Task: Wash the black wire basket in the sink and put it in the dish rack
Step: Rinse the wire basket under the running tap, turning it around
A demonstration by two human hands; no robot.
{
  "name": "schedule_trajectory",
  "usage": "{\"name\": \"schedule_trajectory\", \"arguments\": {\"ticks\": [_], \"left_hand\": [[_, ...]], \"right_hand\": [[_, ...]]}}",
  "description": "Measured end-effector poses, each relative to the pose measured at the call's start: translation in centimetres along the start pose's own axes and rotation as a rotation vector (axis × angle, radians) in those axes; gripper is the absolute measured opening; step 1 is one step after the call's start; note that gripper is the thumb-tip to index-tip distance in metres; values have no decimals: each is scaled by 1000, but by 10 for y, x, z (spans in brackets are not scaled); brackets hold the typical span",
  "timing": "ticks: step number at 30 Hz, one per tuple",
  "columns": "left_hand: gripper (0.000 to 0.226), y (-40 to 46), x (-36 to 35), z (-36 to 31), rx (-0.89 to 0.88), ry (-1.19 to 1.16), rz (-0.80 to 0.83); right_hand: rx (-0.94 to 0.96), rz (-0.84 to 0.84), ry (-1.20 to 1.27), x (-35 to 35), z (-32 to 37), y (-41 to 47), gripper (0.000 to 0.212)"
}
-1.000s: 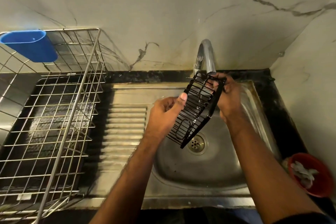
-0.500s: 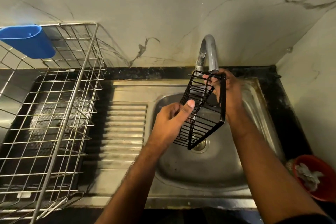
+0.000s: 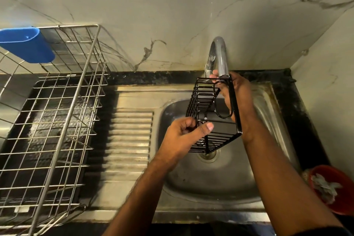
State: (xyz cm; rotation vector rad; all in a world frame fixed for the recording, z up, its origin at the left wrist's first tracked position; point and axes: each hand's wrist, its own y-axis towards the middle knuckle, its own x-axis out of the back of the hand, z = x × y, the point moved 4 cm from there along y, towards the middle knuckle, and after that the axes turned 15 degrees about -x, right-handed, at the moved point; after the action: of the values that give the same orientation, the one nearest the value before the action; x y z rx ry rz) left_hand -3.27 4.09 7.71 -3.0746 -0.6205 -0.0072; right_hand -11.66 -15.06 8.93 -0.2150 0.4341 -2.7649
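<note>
I hold the black wire basket (image 3: 214, 120) upright over the steel sink (image 3: 191, 178), just under the spout of the curved tap (image 3: 219, 53). My left hand (image 3: 183, 138) pinches its lower left edge between thumb and fingers. My right hand (image 3: 237, 94) grips the top right side near the tap's mouth, partly behind the wires. The silver wire dish rack (image 3: 57, 120) stands to the left on the counter, well apart from the basket.
A blue plastic holder (image 3: 26, 44) hangs on the rack's back left corner. A ribbed drainboard (image 3: 132, 140) lies between rack and sink. A red bowl (image 3: 333, 188) with scraps sits at the right front. A marble wall runs behind and to the right.
The basket has turned from a slanted tilt to nearly upright under the tap. My left hand shifted lower on its edge; my right hand stayed at the top.
</note>
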Motion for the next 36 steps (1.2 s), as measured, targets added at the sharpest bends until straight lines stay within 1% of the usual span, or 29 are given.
{"name": "schedule_trajectory", "arguments": {"ticks": [2,3,7,8,10,12,15,16,19,20,21,22,23,24,25,26,27,28,30,33,36], "left_hand": [[60,-3,-1,0,2,-35,-22],[59,-5,-1,0,11,-59,-34],[74,-8,-1,6,30,-154,-98],[75,-8,-1,6,30,-168,-110],[74,-10,-1,5,21,-190,-133],[76,-10,-1,5,15,-220,-147],[78,-10,-3,3,21,-274,-171],[77,-10,-3,2,28,-291,-175],[64,-10,-2,0,27,-343,-210],[61,-10,-2,0,36,-356,-217],[59,-10,-1,1,44,-360,-228],[57,-11,-1,2,47,-361,-243],[55,-10,0,2,50,-358,-258],[48,-10,0,2,49,-350,-269],[37,-9,-1,2,44,-347,-281],[24,-9,-1,1,38,-351,-290],[16,-9,-2,0,34,-363,-294],[17,-9,-2,-1,29,-373,-302],[19,-10,0,1,21,-396,-345],[9,-10,4,6,-8,-441,-408],[8,-9,5,7,-50,-434,-403]], "right_hand": [[-8,29,10,1,-3,2,25],[-32,32,-1,0,-4,2,24],[-42,78,-79,-6,-7,6,21],[-47,89,-73,-6,-6,6,20],[-27,86,-147,-5,-5,6,26],[-55,118,-149,-7,-7,8,25],[-14,96,-228,-5,-6,8,35],[-35,102,-247,-3,-6,7,32],[-133,143,-148,-4,-12,3,25],[-122,115,-202,-3,-13,0,20],[-66,84,-342,-1,-14,0,15],[-25,57,-473,1,-16,0,16],[-8,35,-542,2,-19,0,20],[-18,21,-552,3,-22,0,23],[-35,20,-547,4,-22,-3,24],[-56,23,-520,3,-22,-6,22],[-69,23,-492,2,-23,-8,21],[-62,15,-483,2,-22,-10,21],[-38,6,-495,3,-22,-14,33],[-143,6,-515,9,-30,-17,65],[-172,58,-460,12,-42,-16,75]]}}
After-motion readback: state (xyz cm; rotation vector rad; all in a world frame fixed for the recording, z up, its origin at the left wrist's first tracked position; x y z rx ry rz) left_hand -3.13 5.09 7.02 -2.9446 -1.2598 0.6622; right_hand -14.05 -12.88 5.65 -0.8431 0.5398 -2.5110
